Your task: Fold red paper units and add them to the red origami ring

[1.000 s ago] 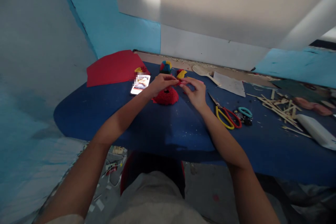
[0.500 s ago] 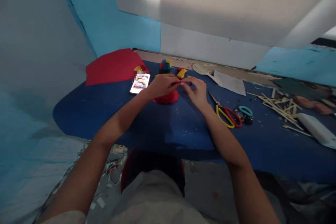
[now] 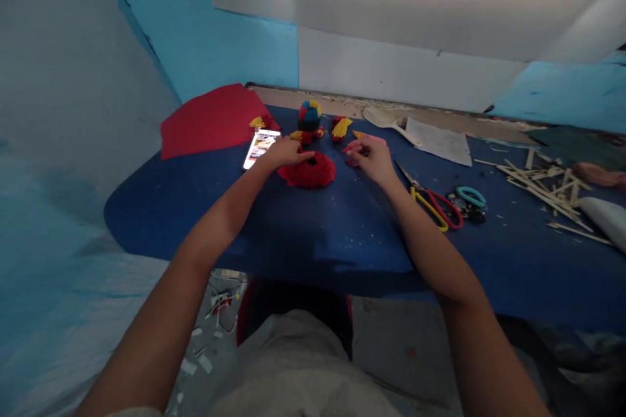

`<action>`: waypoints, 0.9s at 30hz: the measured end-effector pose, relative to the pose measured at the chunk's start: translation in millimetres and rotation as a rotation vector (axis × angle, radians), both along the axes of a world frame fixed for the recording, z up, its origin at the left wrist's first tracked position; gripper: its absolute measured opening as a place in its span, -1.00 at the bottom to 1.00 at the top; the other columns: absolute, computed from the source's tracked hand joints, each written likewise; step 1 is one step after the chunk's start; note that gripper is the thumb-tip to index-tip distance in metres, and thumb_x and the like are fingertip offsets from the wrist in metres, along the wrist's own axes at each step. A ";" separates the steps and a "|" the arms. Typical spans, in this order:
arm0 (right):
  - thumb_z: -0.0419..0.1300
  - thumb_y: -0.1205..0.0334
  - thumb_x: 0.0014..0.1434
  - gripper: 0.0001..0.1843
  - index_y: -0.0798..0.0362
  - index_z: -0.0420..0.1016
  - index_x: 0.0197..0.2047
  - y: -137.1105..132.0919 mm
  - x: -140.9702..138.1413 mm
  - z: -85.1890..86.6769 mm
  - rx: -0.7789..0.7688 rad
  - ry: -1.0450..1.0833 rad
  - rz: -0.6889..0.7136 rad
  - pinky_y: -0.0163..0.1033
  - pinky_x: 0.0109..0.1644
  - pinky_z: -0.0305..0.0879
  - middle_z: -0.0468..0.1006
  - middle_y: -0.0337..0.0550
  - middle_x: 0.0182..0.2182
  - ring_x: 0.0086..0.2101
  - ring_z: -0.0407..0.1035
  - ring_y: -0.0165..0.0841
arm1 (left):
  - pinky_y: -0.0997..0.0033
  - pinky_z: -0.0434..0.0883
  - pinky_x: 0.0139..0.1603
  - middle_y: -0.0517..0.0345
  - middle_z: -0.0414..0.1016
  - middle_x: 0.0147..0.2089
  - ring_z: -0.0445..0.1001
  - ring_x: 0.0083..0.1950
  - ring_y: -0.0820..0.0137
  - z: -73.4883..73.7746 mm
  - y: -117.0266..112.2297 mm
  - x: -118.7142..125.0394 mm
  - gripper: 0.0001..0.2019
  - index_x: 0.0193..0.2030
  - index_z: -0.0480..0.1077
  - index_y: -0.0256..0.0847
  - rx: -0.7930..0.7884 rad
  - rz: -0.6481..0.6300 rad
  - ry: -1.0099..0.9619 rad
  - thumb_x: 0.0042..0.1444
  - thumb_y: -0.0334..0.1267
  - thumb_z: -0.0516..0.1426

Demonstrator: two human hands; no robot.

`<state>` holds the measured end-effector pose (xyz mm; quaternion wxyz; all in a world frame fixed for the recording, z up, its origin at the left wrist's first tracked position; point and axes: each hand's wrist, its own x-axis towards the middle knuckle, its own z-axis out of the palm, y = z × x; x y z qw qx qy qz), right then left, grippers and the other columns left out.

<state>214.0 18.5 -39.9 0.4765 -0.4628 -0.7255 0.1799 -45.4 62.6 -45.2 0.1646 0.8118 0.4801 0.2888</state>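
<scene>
A round red paper-piece model (image 3: 313,172) lies on the dark blue tabletop (image 3: 303,228). My left hand (image 3: 286,152) rests on its left rim, fingers curled against it. My right hand (image 3: 372,158) is apart to the right, pinching a small red paper piece (image 3: 353,149) between thumb and fingers. Behind them stand a multicoloured ball model (image 3: 310,116) and a red and yellow piece (image 3: 339,128). A lit phone (image 3: 261,146) lies just left of my left hand.
A red sheet (image 3: 210,118) lies at the back left. Red and yellow scissors (image 3: 433,203) and a teal ring (image 3: 470,196) sit right of my right hand. Several wooden sticks (image 3: 542,186), white paper (image 3: 440,142) and a white comb (image 3: 386,122) lie further right and back.
My hands, which met above the red model, have separated. The left dropped onto the model's rim; the right moved right with the small red piece. The view shifted slightly.
</scene>
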 end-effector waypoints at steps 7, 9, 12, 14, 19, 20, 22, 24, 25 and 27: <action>0.25 0.32 0.05 -0.96 0.03 0.53 -0.38 6.0 -1.0 -1.4 -0.024 0.115 0.025 -0.21 -0.29 0.37 0.56 -0.24 -0.45 -0.44 0.39 -0.39 | 0.47 0.30 -0.45 0.05 0.53 -0.35 0.45 -0.40 0.37 22.8 -12.2 0.7 -0.55 -0.27 0.43 -0.20 -0.274 -0.042 -0.125 -0.21 0.03 0.40; 0.28 0.27 0.08 -0.97 0.01 0.51 -0.36 7.6 0.9 1.6 -0.037 0.196 0.033 -0.21 -0.25 0.38 0.53 -0.27 -0.46 -0.43 0.39 -0.40 | 0.46 0.37 -0.37 0.00 0.55 -0.20 0.52 -0.29 0.34 35.6 -23.5 3.5 -0.50 -0.12 0.38 -0.19 -0.334 -0.070 -0.268 -0.19 -0.09 0.40; 0.31 0.16 0.12 -0.87 -0.01 0.50 -0.27 7.6 5.6 8.7 -0.069 0.305 0.062 -0.20 -0.26 0.41 0.52 -0.28 -0.46 -0.43 0.40 -0.40 | 0.43 0.44 -0.27 -0.01 0.55 -0.07 0.56 -0.21 0.34 55.9 -42.5 6.9 -0.40 0.07 0.30 -0.13 -0.437 -0.270 -0.437 -0.14 -0.25 0.37; 0.34 0.08 0.11 -0.78 -0.03 0.50 -0.22 5.8 8.4 14.5 -0.069 0.358 0.086 -0.20 -0.26 0.42 0.53 -0.27 -0.45 -0.42 0.43 -0.40 | 0.40 0.47 -0.22 0.01 0.54 -0.05 0.57 -0.17 0.32 67.0 -53.3 8.0 -0.32 0.14 0.29 -0.11 -0.420 -0.363 -0.429 -0.17 -0.30 0.38; 0.36 -0.12 0.07 -0.65 -0.03 0.56 -0.24 1.1 11.6 25.4 -0.056 0.441 0.155 -0.21 -0.25 0.47 0.58 -0.23 -0.40 -0.39 0.47 -0.41 | 0.36 0.49 -0.16 0.04 0.53 -0.10 0.55 -0.09 0.26 73.6 -61.3 10.6 -0.49 0.01 0.41 -0.16 -0.254 -0.352 -0.368 -0.11 -0.19 0.39; 0.36 -0.14 0.06 -0.63 -0.03 0.58 -0.24 0.7 12.3 26.3 -0.063 0.447 0.164 -0.22 -0.25 0.47 0.58 -0.23 -0.40 -0.39 0.47 -0.42 | 0.36 0.49 -0.17 0.04 0.52 -0.12 0.55 -0.08 0.25 72.0 -60.2 11.4 -0.50 -0.01 0.41 -0.16 -0.228 -0.324 -0.375 -0.11 -0.17 0.39; 0.36 -0.14 0.06 -0.62 -0.04 0.59 -0.21 0.3 13.9 27.2 -0.086 0.453 0.175 -0.23 -0.27 0.47 0.59 -0.22 -0.39 -0.39 0.48 -0.43 | 0.34 0.49 -0.19 0.03 0.51 -0.15 0.55 -0.07 0.22 68.3 -57.2 12.8 -0.50 -0.02 0.40 -0.17 -0.183 -0.269 -0.380 -0.10 -0.14 0.40; 0.36 -0.14 0.07 -0.62 -0.05 0.60 -0.18 0.3 15.6 27.4 -0.106 0.453 0.182 -0.24 -0.29 0.46 0.60 -0.22 -0.38 -0.38 0.48 -0.42 | 0.31 0.50 -0.19 0.04 0.48 -0.17 0.54 -0.05 0.19 65.5 -54.2 13.3 -0.51 -0.05 0.39 -0.18 -0.151 -0.232 -0.374 -0.10 -0.12 0.40; 0.35 -0.14 0.07 -0.61 -0.05 0.60 -0.17 0.3 16.2 27.4 -0.113 0.453 0.181 -0.24 -0.31 0.45 0.60 -0.21 -0.37 -0.38 0.49 -0.42 | 0.30 0.50 -0.19 0.04 0.47 -0.18 0.53 -0.05 0.19 64.6 -53.0 13.2 -0.51 -0.06 0.38 -0.18 -0.145 -0.224 -0.376 -0.10 -0.11 0.40; 0.36 -0.14 0.07 -0.61 -0.05 0.59 -0.15 -0.1 16.3 27.7 -0.124 0.470 0.170 -0.24 -0.33 0.43 0.61 -0.21 -0.36 -0.36 0.49 -0.40 | 0.28 0.51 -0.19 0.05 0.45 -0.20 0.53 -0.06 0.19 63.2 -51.2 12.8 -0.51 -0.10 0.36 -0.18 -0.156 -0.231 -0.413 -0.13 -0.11 0.41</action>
